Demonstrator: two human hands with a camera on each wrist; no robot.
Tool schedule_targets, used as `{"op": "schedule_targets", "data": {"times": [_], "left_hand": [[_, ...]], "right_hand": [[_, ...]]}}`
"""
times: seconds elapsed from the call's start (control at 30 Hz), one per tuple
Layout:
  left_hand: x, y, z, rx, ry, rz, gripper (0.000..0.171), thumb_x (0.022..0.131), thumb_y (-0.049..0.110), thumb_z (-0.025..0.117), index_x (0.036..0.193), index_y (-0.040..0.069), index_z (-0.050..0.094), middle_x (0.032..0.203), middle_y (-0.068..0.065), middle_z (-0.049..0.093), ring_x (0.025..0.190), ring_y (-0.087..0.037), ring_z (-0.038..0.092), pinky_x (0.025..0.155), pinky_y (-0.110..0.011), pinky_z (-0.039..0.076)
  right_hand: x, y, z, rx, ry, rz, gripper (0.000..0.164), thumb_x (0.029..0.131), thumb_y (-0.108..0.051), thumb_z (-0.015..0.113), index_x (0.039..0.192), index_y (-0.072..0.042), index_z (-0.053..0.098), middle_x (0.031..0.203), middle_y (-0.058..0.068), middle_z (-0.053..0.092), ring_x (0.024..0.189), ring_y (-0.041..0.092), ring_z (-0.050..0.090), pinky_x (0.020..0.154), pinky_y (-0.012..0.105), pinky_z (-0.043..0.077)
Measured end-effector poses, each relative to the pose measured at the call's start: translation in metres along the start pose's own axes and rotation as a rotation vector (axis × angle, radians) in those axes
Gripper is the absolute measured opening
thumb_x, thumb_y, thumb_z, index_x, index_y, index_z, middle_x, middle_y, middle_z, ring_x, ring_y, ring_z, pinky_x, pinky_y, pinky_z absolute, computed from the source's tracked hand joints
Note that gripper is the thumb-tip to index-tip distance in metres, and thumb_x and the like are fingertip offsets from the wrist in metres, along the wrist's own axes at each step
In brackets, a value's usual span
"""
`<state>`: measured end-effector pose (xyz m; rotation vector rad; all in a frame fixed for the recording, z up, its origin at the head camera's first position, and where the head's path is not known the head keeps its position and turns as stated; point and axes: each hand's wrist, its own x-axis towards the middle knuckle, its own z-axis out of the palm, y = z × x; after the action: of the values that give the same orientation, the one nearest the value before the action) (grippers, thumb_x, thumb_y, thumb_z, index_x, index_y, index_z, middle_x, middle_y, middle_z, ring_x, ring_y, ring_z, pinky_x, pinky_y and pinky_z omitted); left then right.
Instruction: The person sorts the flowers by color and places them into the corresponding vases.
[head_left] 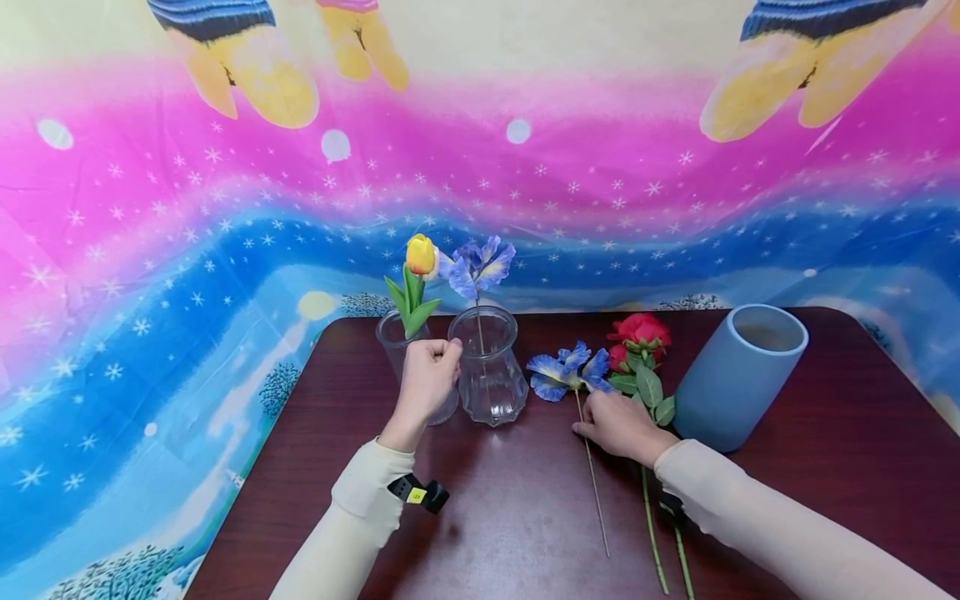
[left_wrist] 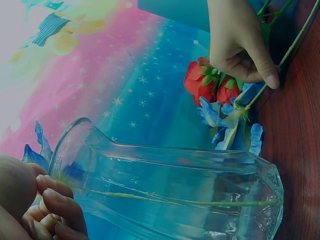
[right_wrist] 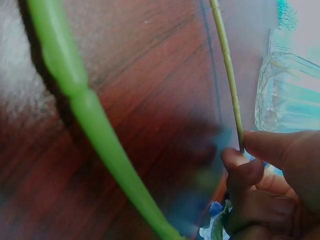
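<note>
My right hand [head_left: 624, 423] pinches the thin stem of a blue iris [head_left: 567, 371] between thumb and finger, low over the table. In the right wrist view, the iris stem [right_wrist: 228, 65] runs up from the fingertips. My left hand [head_left: 427, 377] is beside the rim of a clear fluted glass vase [head_left: 493, 387], its fingers curled in against the thumb, with nothing seen between them. That vase stands upright with another blue iris [head_left: 480, 267] in it. Left of it, partly behind my left hand, a narrower glass vase [head_left: 390, 332] holds a yellow tulip [head_left: 421, 254].
Red roses [head_left: 641, 331] lie right of the iris, their green stems [head_left: 651, 529] reaching toward the near edge. A blue-grey vase [head_left: 731, 383] stands farther right on the dark wooden table [head_left: 517, 508]. Behind the table hangs a colourful printed cloth [head_left: 450, 158].
</note>
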<state>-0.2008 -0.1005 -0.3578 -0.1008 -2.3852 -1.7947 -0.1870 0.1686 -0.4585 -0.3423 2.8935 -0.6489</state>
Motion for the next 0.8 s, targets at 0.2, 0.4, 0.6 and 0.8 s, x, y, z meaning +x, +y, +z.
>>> {"op": "schedule_targets", "data": {"times": [0.2, 0.4, 0.6, 0.8], "left_hand": [[-0.0052, 0.0088, -0.0018, -0.003, 0.0, 0.0, 0.049, 0.099, 0.003, 0.052, 0.05, 0.005, 0.046, 0.041, 0.008, 0.04, 0.037, 0.004, 0.032, 0.046, -0.017, 0.026], [-0.0038, 0.007, -0.0012, -0.01, -0.003, 0.004, 0.05, 0.1, 0.003, 0.052, 0.05, 0.004, 0.047, 0.041, 0.008, 0.041, 0.037, 0.004, 0.033, 0.046, -0.018, 0.025], [-0.0035, 0.0068, -0.0013, -0.015, -0.004, -0.002, 0.05, 0.1, 0.004, 0.052, 0.05, 0.005, 0.047, 0.041, 0.008, 0.04, 0.037, 0.003, 0.033, 0.045, -0.018, 0.026], [-0.0038, 0.0059, -0.001, -0.007, 0.0, 0.003, 0.05, 0.099, 0.003, 0.052, 0.05, 0.004, 0.046, 0.041, 0.007, 0.04, 0.037, 0.004, 0.033, 0.046, -0.018, 0.025]], "right_hand": [[0.0012, 0.0012, 0.0007, 0.014, -0.008, 0.008, 0.052, 0.091, -0.025, 0.074, 0.052, -0.02, 0.039, 0.049, -0.006, 0.032, 0.046, 0.013, 0.038, 0.044, 0.029, 0.027], [0.0048, 0.0012, -0.0007, 0.043, -0.008, 0.014, 0.055, 0.092, -0.021, 0.072, 0.049, -0.021, 0.037, 0.047, -0.007, 0.03, 0.044, 0.01, 0.035, 0.045, 0.027, 0.027], [0.0072, 0.0012, -0.0031, 0.087, 0.03, 0.011, 0.054, 0.092, -0.017, 0.068, 0.05, -0.021, 0.035, 0.047, -0.007, 0.029, 0.044, 0.01, 0.033, 0.047, 0.027, 0.028], [0.0089, 0.0016, -0.0062, 0.114, 0.066, 0.02, 0.053, 0.094, -0.016, 0.067, 0.052, -0.02, 0.034, 0.049, -0.006, 0.027, 0.045, 0.012, 0.032, 0.047, 0.029, 0.026]]}}
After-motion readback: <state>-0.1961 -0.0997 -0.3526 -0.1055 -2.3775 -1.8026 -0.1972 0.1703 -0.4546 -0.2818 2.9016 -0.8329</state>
